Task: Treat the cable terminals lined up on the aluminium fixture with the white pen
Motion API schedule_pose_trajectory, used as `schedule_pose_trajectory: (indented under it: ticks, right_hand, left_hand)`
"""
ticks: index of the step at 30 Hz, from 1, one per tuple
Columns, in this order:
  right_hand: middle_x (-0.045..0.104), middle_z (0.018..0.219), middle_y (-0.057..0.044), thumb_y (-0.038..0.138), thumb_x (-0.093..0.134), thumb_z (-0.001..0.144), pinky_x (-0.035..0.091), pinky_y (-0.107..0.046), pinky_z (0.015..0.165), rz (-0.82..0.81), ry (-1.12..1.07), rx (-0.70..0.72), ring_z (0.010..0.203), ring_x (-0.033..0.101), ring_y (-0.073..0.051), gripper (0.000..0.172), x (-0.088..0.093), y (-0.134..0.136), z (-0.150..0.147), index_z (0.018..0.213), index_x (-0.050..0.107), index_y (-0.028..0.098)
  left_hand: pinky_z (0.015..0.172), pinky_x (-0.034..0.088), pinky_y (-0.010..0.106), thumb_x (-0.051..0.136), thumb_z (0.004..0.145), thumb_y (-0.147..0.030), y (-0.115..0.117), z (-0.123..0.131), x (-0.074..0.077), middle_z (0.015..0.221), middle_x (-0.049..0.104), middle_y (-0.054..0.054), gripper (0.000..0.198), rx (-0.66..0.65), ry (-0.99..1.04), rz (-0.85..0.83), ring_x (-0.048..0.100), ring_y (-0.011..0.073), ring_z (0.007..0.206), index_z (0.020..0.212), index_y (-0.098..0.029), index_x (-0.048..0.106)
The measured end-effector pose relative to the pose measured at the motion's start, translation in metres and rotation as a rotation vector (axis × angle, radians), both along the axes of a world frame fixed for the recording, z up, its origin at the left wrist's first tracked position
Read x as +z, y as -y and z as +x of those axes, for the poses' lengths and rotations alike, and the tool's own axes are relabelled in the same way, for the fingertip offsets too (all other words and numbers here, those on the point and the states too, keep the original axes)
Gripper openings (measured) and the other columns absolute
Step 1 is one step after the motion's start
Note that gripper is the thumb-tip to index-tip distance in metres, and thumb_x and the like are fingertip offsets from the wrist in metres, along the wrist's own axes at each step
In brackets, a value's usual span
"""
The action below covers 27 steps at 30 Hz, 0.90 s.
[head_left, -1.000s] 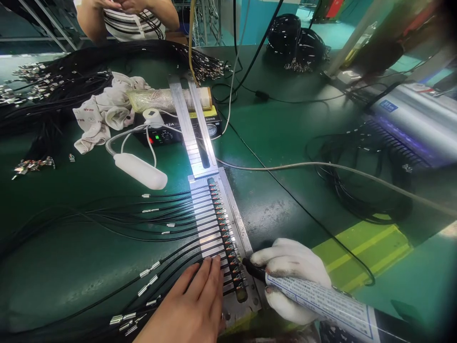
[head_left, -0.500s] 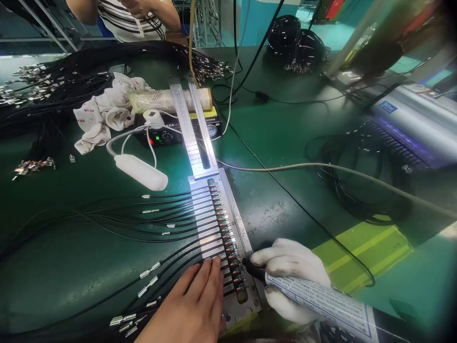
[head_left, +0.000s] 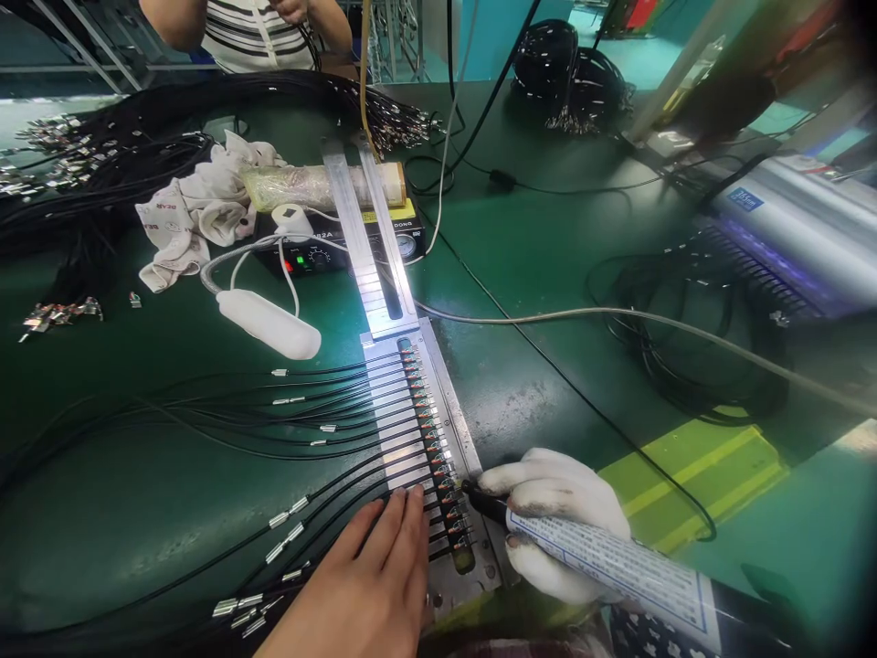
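A metal fixture [head_left: 449, 402] on the green table holds a row of black cables [head_left: 404, 454], their exposed wire ends and small terminals lined up along a dark slot. My bare left hand [head_left: 374, 571] lies flat over the lower cables and the plate's left side, fingers stretched out close together. In a white glove, my right hand [head_left: 565, 484] grips a dispensing syringe [head_left: 609, 567] with a blue-printed white label and a black tapered tip. That tip points left at the lower terminals; whether it touches them I cannot tell. Silvery metal connectors [head_left: 284, 544] sit on the cables' left portions.
A white lamp [head_left: 270, 324] stands left of the fixture, before a black control box [head_left: 319, 259]. Cable bundles [head_left: 274, 91] and crumpled white cloth [head_left: 198, 206] lie behind. A silver machine with purple light [head_left: 801, 228] is at right. Another person [head_left: 253, 32] stands across the table.
The syringe tip has shifted slightly farther up the row of terminals with my right hand. My left hand stays on the cables; the view has tilted a little.
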State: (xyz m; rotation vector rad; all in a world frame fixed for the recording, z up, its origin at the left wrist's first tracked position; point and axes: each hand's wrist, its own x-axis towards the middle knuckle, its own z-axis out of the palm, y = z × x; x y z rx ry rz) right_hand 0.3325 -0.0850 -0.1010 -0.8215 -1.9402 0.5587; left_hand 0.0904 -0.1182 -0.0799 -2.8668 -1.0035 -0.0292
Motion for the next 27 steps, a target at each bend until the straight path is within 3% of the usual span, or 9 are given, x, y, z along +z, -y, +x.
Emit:
schedule_pose_trajectory:
  ticks: [6, 15, 27]
  right_hand:
    - [0.076, 0.087, -0.009, 0.018, 0.058, 0.078, 0.049, -0.031, 0.052, 0.008, -0.045, 0.0, 0.061, 0.069, -0.017, 0.017, 0.005, 0.007, 0.002, 0.094, 0.055, 0.02]
    - [0.076, 0.089, -0.008, 0.017, 0.06, 0.074, 0.046, -0.03, 0.053, 0.001, -0.021, -0.002, 0.066, 0.071, -0.017, 0.016, -0.003, 0.013, 0.0, 0.089, 0.055, 0.02]
    - [0.076, 0.085, -0.006, 0.018, 0.056, 0.075, 0.047, -0.03, 0.053, 0.03, 0.014, 0.003, 0.064, 0.071, -0.017, 0.013, 0.001, 0.012, 0.0, 0.088, 0.054, 0.021]
  left_hand:
    - [0.101, 0.031, 0.039, 0.033, 0.102, -0.041, 0.006, 0.001, 0.0, 0.124, 0.069, 0.004, 0.044, -0.051, 0.017, -0.011, 0.06, 0.0217, 0.113, 0.114, -0.023, 0.072]
    - [0.097, 0.034, 0.037, 0.027, 0.103, -0.039, 0.002, 0.007, 0.004, 0.117, 0.072, 0.004, 0.051, -0.063, 0.066, 0.012, 0.063, 0.0204, 0.105, 0.104, -0.024, 0.076]
    - [0.102, 0.034, 0.037, 0.044, 0.099, -0.04, 0.006, 0.003, 0.003, 0.128, 0.067, 0.006, 0.036, -0.067, -0.001, -0.059, 0.058, 0.0226, 0.115, 0.117, -0.023, 0.07]
